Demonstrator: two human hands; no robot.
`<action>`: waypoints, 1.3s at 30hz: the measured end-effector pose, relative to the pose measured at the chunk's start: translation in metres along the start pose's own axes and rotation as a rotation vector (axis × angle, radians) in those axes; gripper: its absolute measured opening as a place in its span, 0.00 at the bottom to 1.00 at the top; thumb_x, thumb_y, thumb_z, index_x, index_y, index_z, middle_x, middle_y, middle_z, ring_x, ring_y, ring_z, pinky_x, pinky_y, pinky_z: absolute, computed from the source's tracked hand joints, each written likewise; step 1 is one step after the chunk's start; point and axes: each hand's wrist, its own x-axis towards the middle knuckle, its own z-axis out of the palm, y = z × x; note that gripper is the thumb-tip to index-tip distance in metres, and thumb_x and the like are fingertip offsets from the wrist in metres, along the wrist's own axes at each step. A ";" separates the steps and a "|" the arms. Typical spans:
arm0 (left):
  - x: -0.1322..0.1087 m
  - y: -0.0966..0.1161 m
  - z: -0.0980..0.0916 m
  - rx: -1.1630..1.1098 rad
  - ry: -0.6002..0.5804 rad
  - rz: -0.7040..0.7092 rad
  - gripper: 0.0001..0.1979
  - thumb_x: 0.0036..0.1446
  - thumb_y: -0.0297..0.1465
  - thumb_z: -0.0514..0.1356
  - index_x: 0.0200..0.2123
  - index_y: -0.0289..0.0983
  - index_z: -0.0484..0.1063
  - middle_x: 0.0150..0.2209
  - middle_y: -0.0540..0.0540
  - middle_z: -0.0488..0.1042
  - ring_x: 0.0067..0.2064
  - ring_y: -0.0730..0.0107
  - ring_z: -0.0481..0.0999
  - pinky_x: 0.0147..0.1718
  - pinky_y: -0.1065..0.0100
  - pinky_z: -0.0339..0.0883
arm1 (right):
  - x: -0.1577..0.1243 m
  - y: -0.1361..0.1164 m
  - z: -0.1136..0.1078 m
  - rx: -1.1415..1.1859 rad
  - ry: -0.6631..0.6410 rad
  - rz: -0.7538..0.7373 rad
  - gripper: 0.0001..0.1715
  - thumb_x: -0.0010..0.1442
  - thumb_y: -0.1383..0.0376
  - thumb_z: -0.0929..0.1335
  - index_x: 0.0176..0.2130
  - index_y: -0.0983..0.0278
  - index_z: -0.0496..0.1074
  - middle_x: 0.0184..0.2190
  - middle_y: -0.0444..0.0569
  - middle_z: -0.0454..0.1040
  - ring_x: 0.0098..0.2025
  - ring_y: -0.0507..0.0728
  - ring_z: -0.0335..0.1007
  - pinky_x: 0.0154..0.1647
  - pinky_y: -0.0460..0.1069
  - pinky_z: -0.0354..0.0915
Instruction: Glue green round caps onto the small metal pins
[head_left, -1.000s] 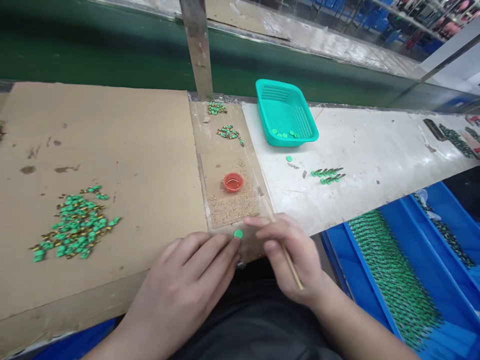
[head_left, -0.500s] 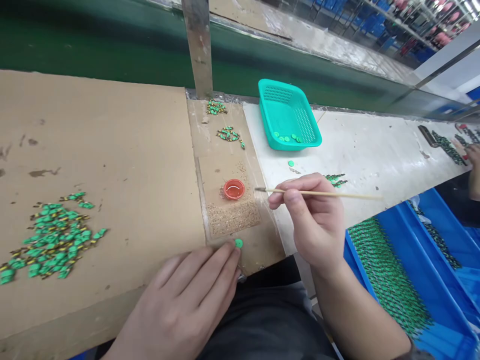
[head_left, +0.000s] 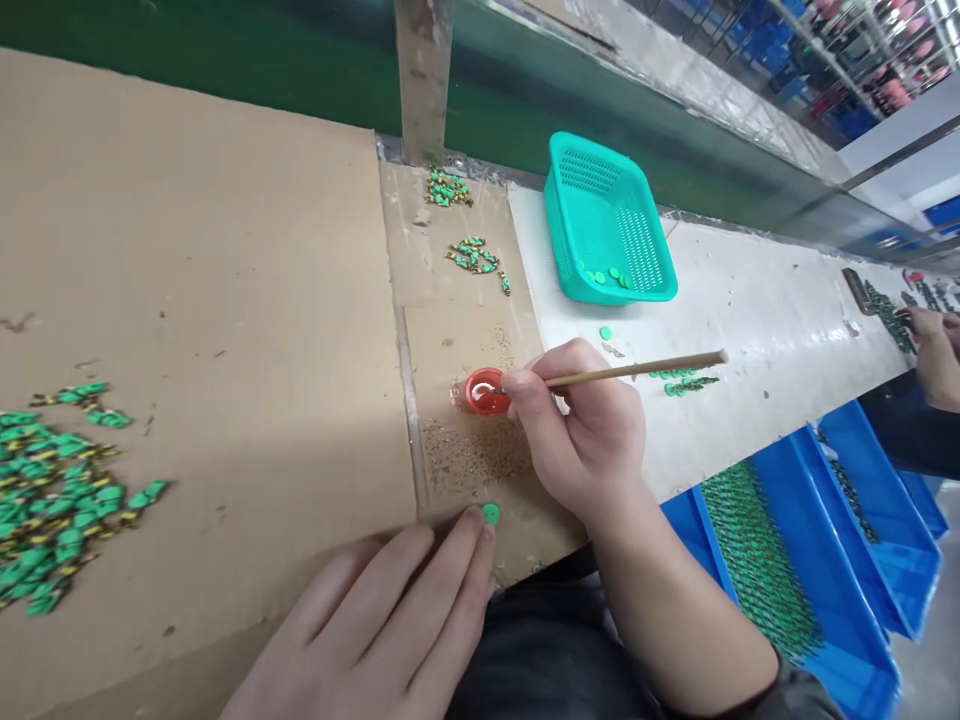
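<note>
My right hand [head_left: 581,430] is closed in a pinch around a thin wooden paintbrush [head_left: 637,369]. Its bristle end dips into a small red cup [head_left: 486,391] of liquid, and the handle points right. Near the board's front edge, my left hand [head_left: 405,610] has its fingers pressed together, fingertips at a small round green disc [head_left: 490,514]; the thumb is hidden. Brown specks [head_left: 469,455] are scattered over the board in front of the cup. Beyond it lie two small groups of green-and-yellow pieces [head_left: 474,256].
A turquoise plastic basket [head_left: 670,285] holds several green discs. One loose disc [head_left: 606,333] lies before it. A pile of green-and-yellow pieces [head_left: 67,500] is at left. Blue bins [head_left: 847,640] stand low at right. Another person's hand [head_left: 934,350] works at far right.
My right hand has moved left to the red cup, bringing the brush tip from beside it into it. My left hand stays at the green disc. The view has shifted slightly.
</note>
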 end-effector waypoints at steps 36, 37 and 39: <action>0.006 0.000 -0.009 -0.090 -0.046 -0.001 0.15 0.82 0.33 0.63 0.65 0.36 0.84 0.75 0.42 0.79 0.65 0.46 0.81 0.70 0.47 0.68 | -0.085 -0.015 -0.007 0.182 0.077 -0.199 0.12 0.84 0.70 0.71 0.43 0.61 0.73 0.30 0.42 0.78 0.28 0.52 0.75 0.29 0.49 0.76; 0.006 0.000 -0.009 -0.087 -0.045 0.005 0.15 0.82 0.33 0.63 0.64 0.36 0.84 0.75 0.42 0.79 0.65 0.46 0.81 0.66 0.47 0.70 | -0.085 -0.015 -0.007 0.184 0.072 -0.203 0.14 0.84 0.70 0.71 0.41 0.61 0.73 0.30 0.42 0.78 0.28 0.52 0.75 0.30 0.49 0.76; 0.005 0.000 -0.009 -0.075 -0.038 0.011 0.15 0.83 0.33 0.62 0.64 0.37 0.84 0.75 0.43 0.80 0.64 0.46 0.81 0.61 0.46 0.71 | -0.084 -0.014 -0.006 0.184 0.057 -0.209 0.16 0.84 0.69 0.71 0.39 0.61 0.72 0.30 0.43 0.78 0.29 0.52 0.75 0.30 0.49 0.77</action>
